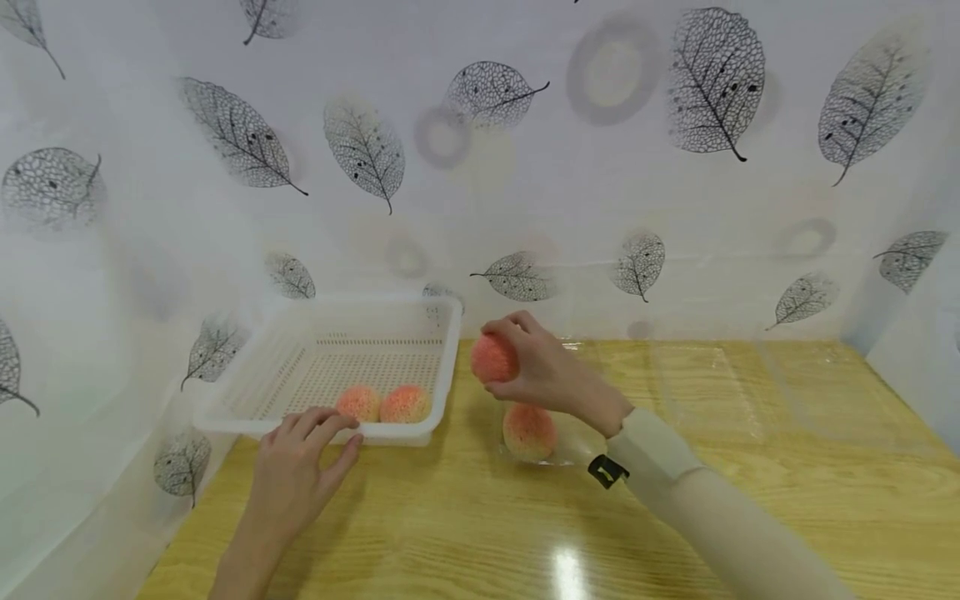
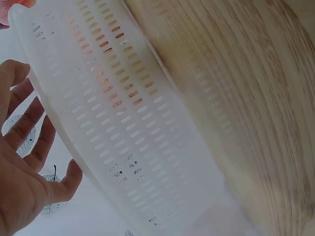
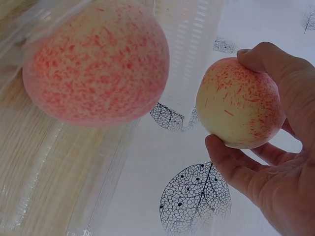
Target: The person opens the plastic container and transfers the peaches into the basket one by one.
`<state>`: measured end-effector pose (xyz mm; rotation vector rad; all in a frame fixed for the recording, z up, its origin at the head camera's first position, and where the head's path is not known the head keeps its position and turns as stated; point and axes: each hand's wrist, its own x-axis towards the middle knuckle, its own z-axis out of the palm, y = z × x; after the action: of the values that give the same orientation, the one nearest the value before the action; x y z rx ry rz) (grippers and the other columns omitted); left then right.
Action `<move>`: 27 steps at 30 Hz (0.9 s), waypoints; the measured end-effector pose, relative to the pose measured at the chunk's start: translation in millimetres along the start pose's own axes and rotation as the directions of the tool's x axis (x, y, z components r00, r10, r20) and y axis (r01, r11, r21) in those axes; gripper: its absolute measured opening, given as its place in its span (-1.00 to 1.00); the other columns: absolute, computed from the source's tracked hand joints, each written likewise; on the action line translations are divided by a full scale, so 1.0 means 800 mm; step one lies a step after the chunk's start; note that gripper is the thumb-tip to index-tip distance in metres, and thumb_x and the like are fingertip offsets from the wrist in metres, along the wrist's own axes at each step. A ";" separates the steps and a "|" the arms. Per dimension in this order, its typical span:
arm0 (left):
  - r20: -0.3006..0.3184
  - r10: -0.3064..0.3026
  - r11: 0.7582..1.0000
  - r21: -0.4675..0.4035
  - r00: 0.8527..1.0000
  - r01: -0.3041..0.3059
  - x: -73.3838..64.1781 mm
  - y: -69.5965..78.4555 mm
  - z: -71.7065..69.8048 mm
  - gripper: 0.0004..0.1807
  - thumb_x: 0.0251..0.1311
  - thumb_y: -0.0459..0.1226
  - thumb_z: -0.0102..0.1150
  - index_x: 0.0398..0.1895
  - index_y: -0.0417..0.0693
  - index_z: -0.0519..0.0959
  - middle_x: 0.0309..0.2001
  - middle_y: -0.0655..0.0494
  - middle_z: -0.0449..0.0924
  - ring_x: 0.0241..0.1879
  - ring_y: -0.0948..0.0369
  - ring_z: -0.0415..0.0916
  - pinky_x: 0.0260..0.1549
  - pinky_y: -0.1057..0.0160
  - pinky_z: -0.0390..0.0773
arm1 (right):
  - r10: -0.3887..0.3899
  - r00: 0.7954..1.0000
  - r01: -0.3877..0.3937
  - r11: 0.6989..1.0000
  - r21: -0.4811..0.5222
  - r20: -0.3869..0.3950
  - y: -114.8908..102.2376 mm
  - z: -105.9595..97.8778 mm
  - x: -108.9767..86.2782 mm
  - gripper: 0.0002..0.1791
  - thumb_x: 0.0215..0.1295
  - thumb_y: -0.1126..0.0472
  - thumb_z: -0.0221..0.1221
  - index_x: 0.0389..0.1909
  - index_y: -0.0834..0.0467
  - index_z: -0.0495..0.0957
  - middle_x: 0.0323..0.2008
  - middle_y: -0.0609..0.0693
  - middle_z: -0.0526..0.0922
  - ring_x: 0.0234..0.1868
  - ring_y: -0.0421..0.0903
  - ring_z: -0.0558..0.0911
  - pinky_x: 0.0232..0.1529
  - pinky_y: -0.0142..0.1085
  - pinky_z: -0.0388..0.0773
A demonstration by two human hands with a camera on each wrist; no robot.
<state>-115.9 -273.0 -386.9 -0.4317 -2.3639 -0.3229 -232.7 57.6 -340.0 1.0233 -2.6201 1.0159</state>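
My right hand (image 1: 551, 367) pinches a pink peach (image 1: 494, 358) between thumb and fingers, raised above the table; its pale yellow side shows in the right wrist view (image 3: 238, 103). Just below that hand, a second peach (image 1: 529, 432) sits in clear plastic packaging (image 1: 573, 442). On the near rim of a white slotted basket (image 1: 401, 431) rests my left hand (image 1: 303, 458), its fingers loosely bent and fingertips at the edge. Inside the basket, two peaches (image 1: 406, 404) lie side by side against the near wall. Through the slots in the left wrist view, their red shows.
Flat clear plastic sheets or trays (image 1: 705, 392) lie on the right part of the wooden table (image 1: 450, 517). A white curtain (image 1: 480, 192) printed with dark leaves hangs behind the table and along its sides. The basket stands at the back left, close to the curtain.
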 end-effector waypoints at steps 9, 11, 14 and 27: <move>-0.002 -0.011 1.000 0.000 1.000 0.011 -0.001 -0.001 0.002 -0.80 0.03 -0.22 0.50 -0.25 0.03 0.72 -0.19 0.02 0.73 -0.18 -0.11 0.64 -0.32 -0.30 0.59 | -0.034 0.999 0.034 0.999 -0.017 -0.001 -0.010 0.003 0.013 -0.23 0.01 0.14 0.54 0.28 0.12 0.48 0.14 0.12 0.48 -0.07 -0.02 0.63 -0.20 -0.29 0.69; -0.002 -0.011 1.000 0.001 1.000 0.011 -0.001 -0.002 0.002 -0.79 0.04 -0.22 0.50 -0.24 0.03 0.72 -0.18 0.02 0.73 -0.17 -0.11 0.64 -0.31 -0.30 0.59 | -0.046 0.999 0.046 0.999 -0.021 -0.001 -0.013 0.003 0.016 -0.23 0.01 0.14 0.54 0.28 0.11 0.48 0.14 0.12 0.48 -0.07 -0.03 0.62 -0.20 -0.30 0.68; -0.003 -0.010 1.000 0.001 1.000 0.010 -0.002 -0.002 0.002 -0.79 0.03 -0.22 0.50 -0.24 0.03 0.72 -0.18 0.02 0.73 -0.17 -0.11 0.64 -0.31 -0.29 0.59 | -0.062 0.998 0.062 0.998 -0.025 -0.001 -0.017 0.003 0.021 -0.24 0.02 0.13 0.54 0.28 0.11 0.47 0.13 0.11 0.48 -0.07 -0.03 0.61 -0.19 -0.30 0.68; -0.002 -0.024 1.000 -0.008 1.000 0.024 -0.001 0.000 0.001 -0.80 0.04 -0.22 0.49 -0.25 0.03 0.72 -0.18 0.02 0.73 -0.17 -0.11 0.64 -0.29 -0.30 0.58 | -0.061 0.998 0.062 0.998 0.014 -0.013 -0.032 0.010 0.039 -0.25 0.07 0.14 0.51 0.31 0.10 0.45 0.15 0.09 0.46 0.03 -0.02 0.61 -0.14 -0.29 0.71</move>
<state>-115.8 -273.0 -388.1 -0.4071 -2.3683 -0.3437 -239.0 21.9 -321.4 1.0898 -2.5583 1.0250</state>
